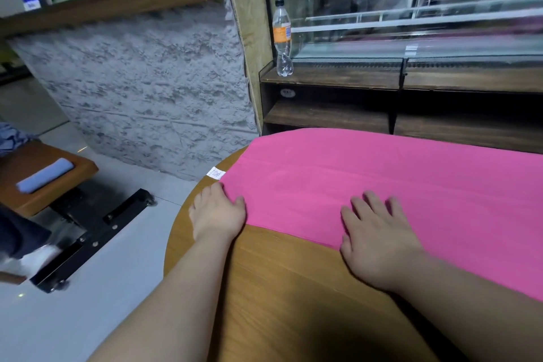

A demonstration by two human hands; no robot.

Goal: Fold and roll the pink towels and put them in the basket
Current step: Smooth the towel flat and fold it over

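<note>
Pink towel (367, 182) lies flat along the round wooden worktop (293, 288), its far side running off to the right out of view. A long crease along it suggests a lengthwise fold is already made, though I cannot be sure. No roll has begun and no basket is in view, so rolling and putting away are left. The left hand (217, 211) sits at the towel's left end, its grip curled at the corner with the thumb on the cloth, apparently pinching the edge. The right hand (379, 235) rests on the near edge, fingers spread flat. A white label (216, 173) juts out at the corner. Beyond stand a dark wooden shelf unit (326, 114) carrying a plastic bottle (282, 38) and a rough grey wall panel (141, 85). Left, a rolled blue cloth (44, 175) lies on a brown seat (58, 194) above a pale floor (88, 288).
</note>
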